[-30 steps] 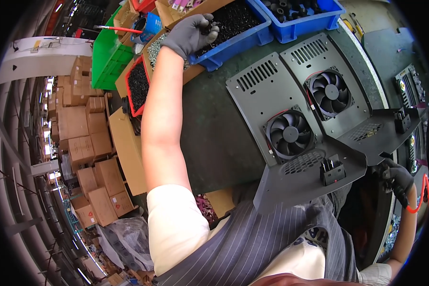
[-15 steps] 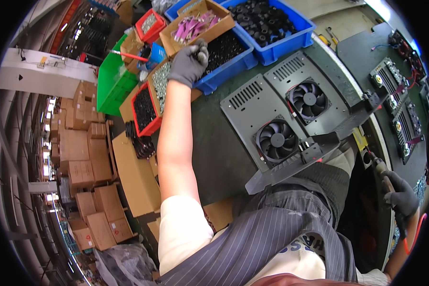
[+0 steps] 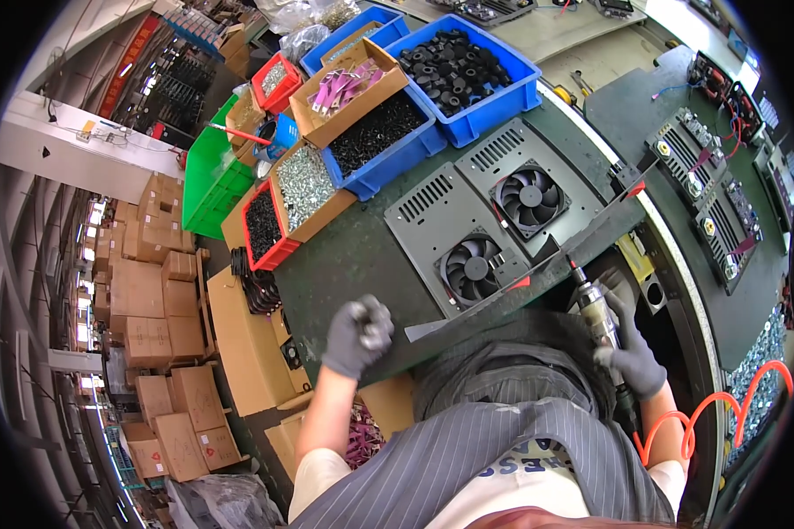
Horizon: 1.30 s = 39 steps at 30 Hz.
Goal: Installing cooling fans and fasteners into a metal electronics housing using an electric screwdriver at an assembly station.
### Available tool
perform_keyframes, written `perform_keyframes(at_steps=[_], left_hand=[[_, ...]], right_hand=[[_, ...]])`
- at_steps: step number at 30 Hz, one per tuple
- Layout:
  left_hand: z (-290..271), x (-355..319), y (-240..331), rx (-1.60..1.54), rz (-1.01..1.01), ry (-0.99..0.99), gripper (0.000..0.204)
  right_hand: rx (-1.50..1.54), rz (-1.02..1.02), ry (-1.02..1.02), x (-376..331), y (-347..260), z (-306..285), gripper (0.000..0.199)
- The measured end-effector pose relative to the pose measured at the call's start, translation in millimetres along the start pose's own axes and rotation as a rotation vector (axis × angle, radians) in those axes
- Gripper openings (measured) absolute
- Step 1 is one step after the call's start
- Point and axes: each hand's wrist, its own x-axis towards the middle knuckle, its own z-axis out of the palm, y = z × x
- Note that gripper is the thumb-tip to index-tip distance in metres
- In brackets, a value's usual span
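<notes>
My left hand [image 3: 359, 337], in a dark grey glove, hangs over the near left part of the dark green bench. Its fingers are curled together, and what they hold, if anything, is too small to tell. My right hand [image 3: 631, 348], gloved too, grips a pneumatic screwdriver [image 3: 598, 316] whose bit points up toward the near edge of the metal panels. Two dark grey metal panels [image 3: 423, 216] lie side by side on the bench. One black fan [image 3: 531, 200] sits on the far panel, and another black fan [image 3: 474, 268] on the nearer one.
Blue bins [image 3: 468, 123] of black parts stand at the back. Beside them are a carton [image 3: 313, 123] of purple pieces, a tray of silver screws [image 3: 304, 185] and a red bin [image 3: 278, 253] of black screws. An orange coiled hose [image 3: 723, 398] trails at right. Heat-sink assemblies [image 3: 710, 220] lie on another table.
My left hand has come back from the parts bins to the near bench. My right hand has brought the screwdriver leftward, close to the panels. The whole view has shifted slightly.
</notes>
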Motion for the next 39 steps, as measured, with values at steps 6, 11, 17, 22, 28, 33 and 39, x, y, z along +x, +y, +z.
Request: perform_keyframes(at_steps=[6, 11, 17, 22, 28, 33, 39], left_hand=[[10, -1, -98, 0.173, -0.310, -0.141, 0.038], [51, 51, -128, 0.349, -0.306, -0.102, 0.034], [74, 113, -152, 0.040, -0.348, -0.391, 0.026], [94, 131, -161, 0.127, -0.332, -0.432, 0.021], [113, 125, -171, 0.688, 0.015, -0.240, 0.031], [119, 120, -170, 0.694, 0.003, -0.225, 0.030], [134, 121, -163, 0.926, 0.058, -0.186, 0.028]], right_hand=[[0.461, 0.247, -0.236, 18, 34, -15, 0.073], [0.154, 0.182, -0.183, -5, 1, -10, 0.073], [0.143, 0.090, -0.182, -44, -21, -15, 0.085], [0.223, 0.101, -0.205, -66, -21, -23, 0.085], [0.195, 0.043, -0.233, -63, -15, -27, 0.077], [0.069, 0.025, -0.263, -59, -12, -30, 0.073], [0.146, 0.036, -0.273, -54, -12, -32, 0.071]])
